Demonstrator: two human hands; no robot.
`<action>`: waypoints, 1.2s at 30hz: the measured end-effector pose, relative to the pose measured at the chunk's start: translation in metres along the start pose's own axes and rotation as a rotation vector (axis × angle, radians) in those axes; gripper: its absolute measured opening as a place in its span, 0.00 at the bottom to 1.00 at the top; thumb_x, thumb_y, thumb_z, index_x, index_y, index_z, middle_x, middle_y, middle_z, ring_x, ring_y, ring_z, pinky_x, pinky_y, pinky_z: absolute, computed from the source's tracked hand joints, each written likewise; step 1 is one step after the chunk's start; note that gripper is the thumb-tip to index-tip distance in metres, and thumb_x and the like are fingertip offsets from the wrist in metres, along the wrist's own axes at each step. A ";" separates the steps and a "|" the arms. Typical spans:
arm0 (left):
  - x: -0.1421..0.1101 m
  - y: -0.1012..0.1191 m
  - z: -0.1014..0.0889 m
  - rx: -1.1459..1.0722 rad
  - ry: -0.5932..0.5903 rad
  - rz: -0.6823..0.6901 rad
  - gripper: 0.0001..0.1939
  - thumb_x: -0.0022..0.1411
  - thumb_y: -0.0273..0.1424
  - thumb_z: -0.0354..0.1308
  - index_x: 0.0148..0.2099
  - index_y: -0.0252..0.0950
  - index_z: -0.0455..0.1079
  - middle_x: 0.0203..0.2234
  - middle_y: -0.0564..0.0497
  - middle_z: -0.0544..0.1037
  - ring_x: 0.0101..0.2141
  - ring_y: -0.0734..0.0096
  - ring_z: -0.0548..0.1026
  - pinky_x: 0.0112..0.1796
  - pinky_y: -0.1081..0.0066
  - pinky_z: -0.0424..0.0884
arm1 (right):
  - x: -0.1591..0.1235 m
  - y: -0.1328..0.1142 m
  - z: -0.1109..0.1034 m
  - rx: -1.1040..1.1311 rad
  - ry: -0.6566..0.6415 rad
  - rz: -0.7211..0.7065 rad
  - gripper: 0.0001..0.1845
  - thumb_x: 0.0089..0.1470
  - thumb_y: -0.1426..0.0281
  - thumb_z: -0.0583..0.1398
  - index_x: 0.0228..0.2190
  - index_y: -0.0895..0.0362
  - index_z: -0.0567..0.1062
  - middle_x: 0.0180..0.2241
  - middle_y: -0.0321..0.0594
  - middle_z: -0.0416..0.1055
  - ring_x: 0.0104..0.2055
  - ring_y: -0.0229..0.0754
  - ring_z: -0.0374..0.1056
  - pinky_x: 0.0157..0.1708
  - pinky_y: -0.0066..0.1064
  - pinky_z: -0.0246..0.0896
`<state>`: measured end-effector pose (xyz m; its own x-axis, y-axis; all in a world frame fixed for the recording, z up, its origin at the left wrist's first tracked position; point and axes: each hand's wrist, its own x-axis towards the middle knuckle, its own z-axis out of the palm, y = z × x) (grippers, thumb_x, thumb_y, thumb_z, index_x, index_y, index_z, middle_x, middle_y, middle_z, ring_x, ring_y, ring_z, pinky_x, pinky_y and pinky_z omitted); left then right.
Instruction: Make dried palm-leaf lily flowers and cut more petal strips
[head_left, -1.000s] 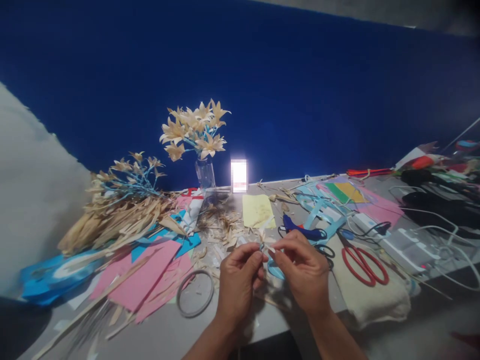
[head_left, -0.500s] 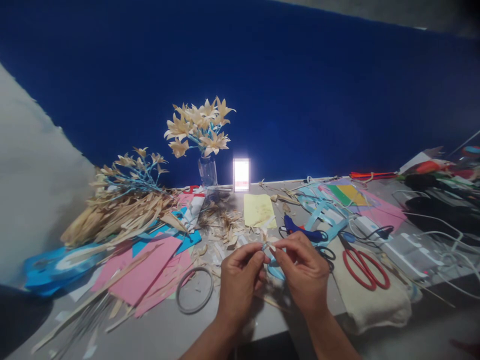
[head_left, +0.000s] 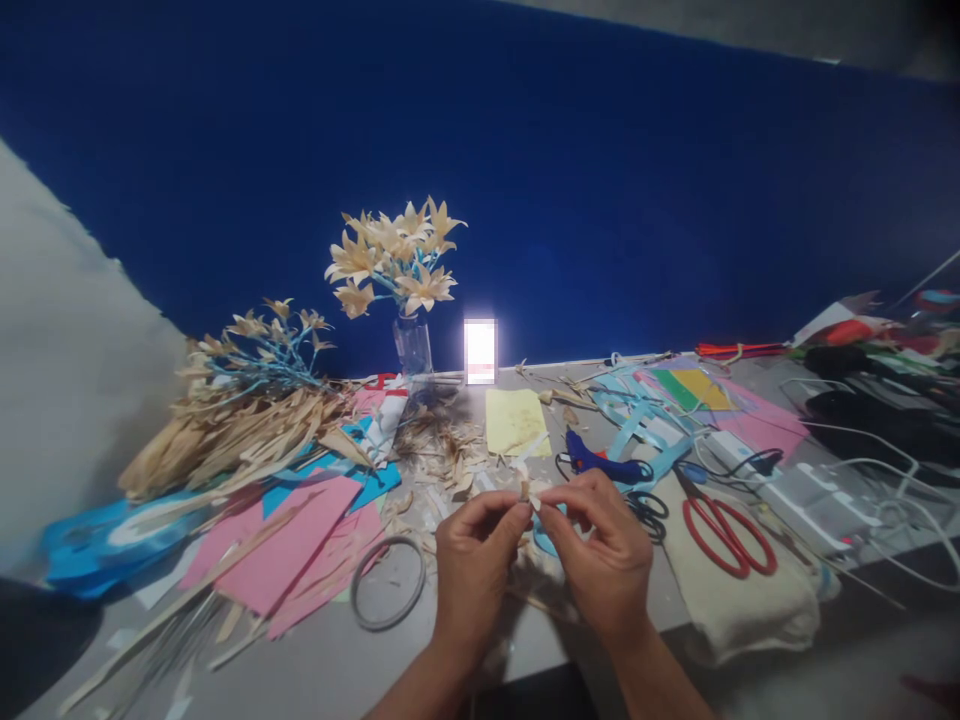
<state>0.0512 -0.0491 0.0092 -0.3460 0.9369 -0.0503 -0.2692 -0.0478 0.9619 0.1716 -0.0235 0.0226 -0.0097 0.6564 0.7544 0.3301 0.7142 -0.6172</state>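
Note:
Near the front of the table my left hand [head_left: 480, 555] and my right hand [head_left: 609, 555] meet, thumbs against index fingers. Between their fingertips is a small pale piece of dried husk [head_left: 529, 492], curled like a petal; its lower part is hidden by the fingers. Both hands pinch it. Just beyond the right hand lies a dark blue glue gun [head_left: 600, 460], with a pair of black-handled scissors [head_left: 649, 512] partly behind the knuckles. To the left of the left hand rests a grey ring [head_left: 355, 590].
Husk flowers stand in a clear vase [head_left: 414, 345] by the blue wall. Dried husks [head_left: 232, 440] and pink paper [head_left: 292, 540] spread over the left. Red-handled scissors [head_left: 727, 538] lie on a folded cloth [head_left: 757, 615] at right, near a white power strip [head_left: 821, 510]. Yellow paper [head_left: 517, 422] lies ahead.
The husk piece has turned between my fingertips and shows more of its pale surface. Both hands keep their pinch in nearly the same place; the whole view has shifted slightly.

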 end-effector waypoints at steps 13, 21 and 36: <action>-0.001 -0.001 -0.003 0.057 -0.003 0.073 0.13 0.54 0.40 0.68 0.31 0.34 0.78 0.19 0.55 0.71 0.20 0.79 0.61 0.21 0.77 0.58 | -0.001 -0.007 0.000 -0.010 -0.009 -0.051 0.08 0.57 0.81 0.63 0.34 0.55 0.76 0.27 0.35 0.66 0.30 0.38 0.62 0.28 0.28 0.57; 0.001 -0.009 -0.010 -0.010 -0.014 0.088 0.17 0.54 0.43 0.68 0.26 0.34 0.75 0.18 0.55 0.68 0.22 0.77 0.63 0.24 0.77 0.61 | -0.004 -0.011 0.000 0.009 -0.030 -0.104 0.09 0.56 0.81 0.64 0.34 0.55 0.73 0.27 0.35 0.69 0.30 0.38 0.62 0.30 0.31 0.59; -0.004 -0.011 -0.013 -0.183 -0.027 0.075 0.12 0.50 0.37 0.71 0.25 0.35 0.77 0.20 0.56 0.68 0.23 0.77 0.64 0.26 0.77 0.64 | -0.008 -0.011 0.008 0.022 -0.061 -0.046 0.09 0.56 0.78 0.64 0.38 0.54 0.73 0.29 0.35 0.68 0.29 0.38 0.63 0.29 0.30 0.60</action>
<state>0.0437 -0.0572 -0.0046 -0.3479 0.9371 0.0292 -0.4033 -0.1776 0.8977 0.1609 -0.0352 0.0215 -0.0824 0.6360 0.7673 0.3075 0.7486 -0.5875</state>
